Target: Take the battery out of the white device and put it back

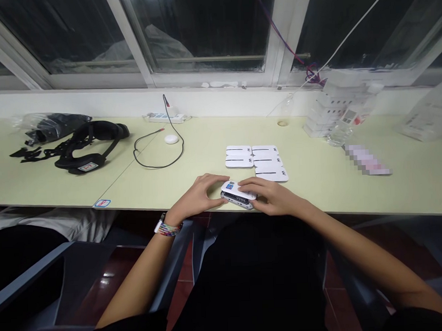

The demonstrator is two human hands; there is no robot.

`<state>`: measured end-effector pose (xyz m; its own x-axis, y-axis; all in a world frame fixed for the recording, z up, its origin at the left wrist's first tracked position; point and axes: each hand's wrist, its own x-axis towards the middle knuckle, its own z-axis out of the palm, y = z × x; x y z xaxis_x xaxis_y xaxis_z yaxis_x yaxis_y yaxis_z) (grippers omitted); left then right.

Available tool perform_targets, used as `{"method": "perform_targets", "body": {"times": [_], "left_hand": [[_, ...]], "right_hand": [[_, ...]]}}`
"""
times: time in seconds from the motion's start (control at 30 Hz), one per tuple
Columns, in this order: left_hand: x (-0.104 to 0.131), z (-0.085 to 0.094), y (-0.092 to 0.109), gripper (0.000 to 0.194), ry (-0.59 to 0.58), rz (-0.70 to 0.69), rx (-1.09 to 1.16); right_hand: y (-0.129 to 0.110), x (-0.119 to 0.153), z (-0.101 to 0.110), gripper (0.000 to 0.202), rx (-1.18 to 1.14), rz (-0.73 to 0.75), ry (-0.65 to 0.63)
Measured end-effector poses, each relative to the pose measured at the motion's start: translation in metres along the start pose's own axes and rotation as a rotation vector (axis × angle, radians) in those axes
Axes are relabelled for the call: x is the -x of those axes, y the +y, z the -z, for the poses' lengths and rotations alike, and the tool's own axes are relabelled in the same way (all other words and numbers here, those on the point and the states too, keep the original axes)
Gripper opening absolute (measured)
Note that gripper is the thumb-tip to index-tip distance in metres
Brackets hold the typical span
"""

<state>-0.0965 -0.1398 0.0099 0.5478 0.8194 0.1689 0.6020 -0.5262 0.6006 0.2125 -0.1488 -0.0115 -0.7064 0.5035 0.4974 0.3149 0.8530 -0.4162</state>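
A small white rounded device (237,202) is at the table's near edge, with its white cover (234,188) raised at a tilt. Under the cover a dark block with pale digits shows. My left hand (200,195) grips the device's left end between thumb and fingers. On the right side, my right hand (268,195) has its fingers on top of the cover and its thumb low at the right end. Just beyond my hands lie several flat white rounded cases (266,159) in two columns, each marked with a black line and a letter-like mark.
A black head strap device (83,161) and a plastic bag (58,126) lie at left. A black cable (158,166) loops round a white disc (171,139), near a power strip (165,118). Stacked white boxes (326,109) and a clear bottle (340,135) stand right.
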Motion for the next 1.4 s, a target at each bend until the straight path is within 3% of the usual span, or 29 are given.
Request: {"method": "perform_targets", "body": {"times": [0.37, 0.57, 0.9, 1.4], "left_hand": [[-0.002, 0.002, 0.003, 0.054, 0.013, -0.054, -0.018], [-0.002, 0.001, 0.004, 0.047, 0.025, -0.069, -0.015], [-0.001, 0.001, 0.005, 0.038, 0.014, -0.097, -0.002], [0.002, -0.007, 0.007, 0.038, 0.09, -0.201, -0.137]], "right_hand": [[-0.012, -0.004, -0.006, 0.053, 0.093, 0.04, -0.022], [-0.014, -0.002, -0.011, 0.047, 0.129, 0.058, 0.033], [-0.015, 0.002, -0.01, 0.038, 0.075, -0.098, 0.108], [-0.013, 0.007, -0.016, 0.035, 0.211, -0.004, 0.139]]}}
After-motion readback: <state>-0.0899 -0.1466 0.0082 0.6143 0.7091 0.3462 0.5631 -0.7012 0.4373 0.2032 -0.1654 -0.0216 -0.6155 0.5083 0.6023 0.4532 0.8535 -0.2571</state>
